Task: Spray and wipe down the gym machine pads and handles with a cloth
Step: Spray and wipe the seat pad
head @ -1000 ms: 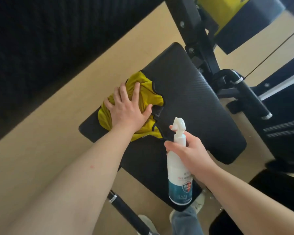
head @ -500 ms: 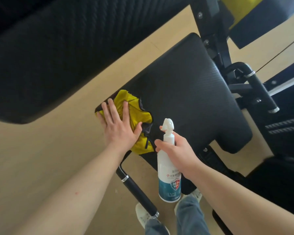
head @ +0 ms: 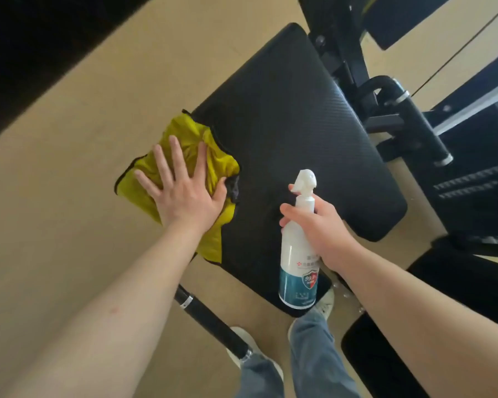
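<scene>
Pressing crumpled yellow cloth (head: 210,168), flat left hand (head: 184,193), textured black pad (head: 299,110)

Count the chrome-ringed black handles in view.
2. The right handle runs beside the seat pad on its right; the lower handle pokes out under the pad's near edge. Others may be hidden off-frame.
</scene>
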`<action>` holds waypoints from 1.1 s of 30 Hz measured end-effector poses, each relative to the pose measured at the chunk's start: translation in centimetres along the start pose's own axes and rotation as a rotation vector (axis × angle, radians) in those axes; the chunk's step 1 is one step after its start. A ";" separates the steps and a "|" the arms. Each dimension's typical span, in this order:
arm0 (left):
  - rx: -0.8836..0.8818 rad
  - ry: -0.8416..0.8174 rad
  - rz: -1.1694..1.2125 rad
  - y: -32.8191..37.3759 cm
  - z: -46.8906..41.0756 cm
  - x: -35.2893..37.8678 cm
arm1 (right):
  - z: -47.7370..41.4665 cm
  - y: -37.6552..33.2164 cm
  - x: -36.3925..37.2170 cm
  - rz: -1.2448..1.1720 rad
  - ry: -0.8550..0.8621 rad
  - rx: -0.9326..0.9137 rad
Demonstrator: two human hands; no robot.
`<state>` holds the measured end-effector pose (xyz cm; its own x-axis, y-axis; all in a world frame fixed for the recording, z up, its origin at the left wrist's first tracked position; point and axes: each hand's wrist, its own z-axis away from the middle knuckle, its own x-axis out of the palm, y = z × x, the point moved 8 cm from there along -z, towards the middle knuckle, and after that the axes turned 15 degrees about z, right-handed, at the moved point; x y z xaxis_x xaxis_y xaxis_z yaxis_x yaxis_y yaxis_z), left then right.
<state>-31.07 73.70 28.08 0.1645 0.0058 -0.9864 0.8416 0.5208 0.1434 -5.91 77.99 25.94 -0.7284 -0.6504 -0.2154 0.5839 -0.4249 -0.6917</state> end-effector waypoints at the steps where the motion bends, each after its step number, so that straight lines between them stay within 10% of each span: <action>1: 0.026 -0.026 -0.021 0.6 0.9 0.7 | 0.1 0.2 -0.3 -0.020 -0.005 0.004; 16: 0.516 -0.463 -0.038 12.2 20.8 13.2 | 4.8 8.5 -4.6 -0.115 0.120 0.125; 26: 1.183 -0.691 -0.154 14.6 27.0 15.3 | 7.0 9.9 -6.4 -0.136 0.187 0.147; 33: 0.581 -0.424 -0.088 12.5 11.2 8.9 | 6.3 9.6 -6.9 -0.142 0.225 0.140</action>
<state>-13.27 70.68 22.02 0.1693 -0.4082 -0.8971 0.9791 -0.0344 0.2004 6.99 74.43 25.16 -0.8583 -0.4290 -0.2817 0.5030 -0.5944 -0.6275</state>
